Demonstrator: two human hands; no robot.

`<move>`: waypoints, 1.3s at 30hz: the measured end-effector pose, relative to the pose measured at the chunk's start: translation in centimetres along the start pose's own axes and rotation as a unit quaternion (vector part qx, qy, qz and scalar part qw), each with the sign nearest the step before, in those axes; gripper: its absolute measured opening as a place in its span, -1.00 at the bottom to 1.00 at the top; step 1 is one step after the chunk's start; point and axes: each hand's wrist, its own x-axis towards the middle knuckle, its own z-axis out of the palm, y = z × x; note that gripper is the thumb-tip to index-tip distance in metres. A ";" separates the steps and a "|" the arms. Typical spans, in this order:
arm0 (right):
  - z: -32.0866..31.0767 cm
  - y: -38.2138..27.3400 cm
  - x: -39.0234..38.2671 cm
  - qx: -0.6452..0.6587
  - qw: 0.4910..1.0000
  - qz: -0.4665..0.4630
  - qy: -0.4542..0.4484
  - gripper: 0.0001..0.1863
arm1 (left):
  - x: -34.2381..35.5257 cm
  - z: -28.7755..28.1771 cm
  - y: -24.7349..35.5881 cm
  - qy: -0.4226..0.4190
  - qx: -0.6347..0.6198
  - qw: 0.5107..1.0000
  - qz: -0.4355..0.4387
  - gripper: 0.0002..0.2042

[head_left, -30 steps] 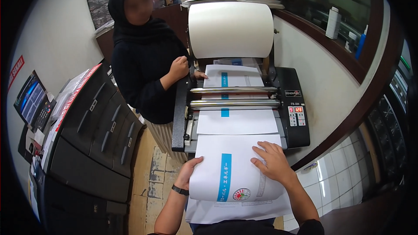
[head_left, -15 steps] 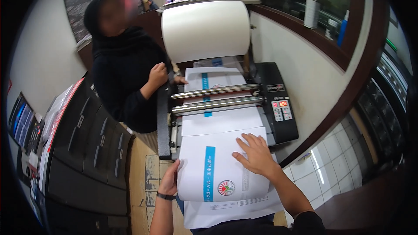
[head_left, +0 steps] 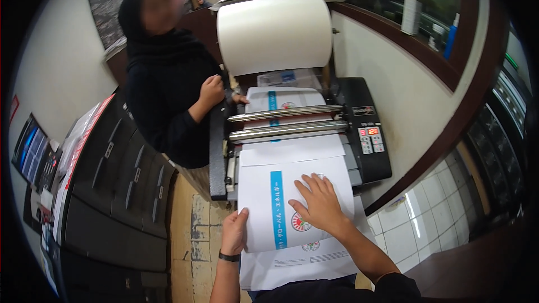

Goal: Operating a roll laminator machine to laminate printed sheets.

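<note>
My left hand (head_left: pixel 234 231) pinches the left edge of a white printed sheet (head_left: pixel 258 207), thumb on top. The sheet bears a blue vertical band and a round red and green emblem, partly covered by my right hand (head_left: pixel 319 202). That hand lies flat on the sheet, fingers spread. The sheet's far edge overlaps another white sheet (head_left: pixel 292 150), which runs under the two shiny rollers (head_left: pixel 286 129) of a laminating machine (head_left: pixel 365 157). More printed paper (head_left: pixel 275 275) lies beneath, close to my body.
A large white roll (head_left: pixel 274 36) is mounted behind the rollers. At the machine's left stands a person in black (head_left: pixel 168 90), one hand by the emerging paper. Dark drawers (head_left: pixel 123 174) stand at left. A wall (head_left: pixel 387 78) with a ledge holding bottles (head_left: pixel 411 15) runs along the right.
The sheet under my hands has slid forward, and the sheet ahead has gone further through the rollers. My right hand has shifted left over the sheet, now partly covering the emblem.
</note>
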 end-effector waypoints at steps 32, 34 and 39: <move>0.5 0.2 2.3 0.048 0.997 0.053 0.016 -0.54 | 6.5 0.7 5.4 0.092 0.587 0.689 0.415 -0.83; 0.4 -0.1 2.4 0.038 0.997 0.058 0.029 -0.56 | 6.5 0.4 5.1 0.090 0.583 0.693 0.415 -0.82; 0.2 -0.4 2.3 0.027 0.998 0.057 0.015 -0.49 | 6.5 -0.1 4.7 0.088 0.567 0.700 0.425 -0.81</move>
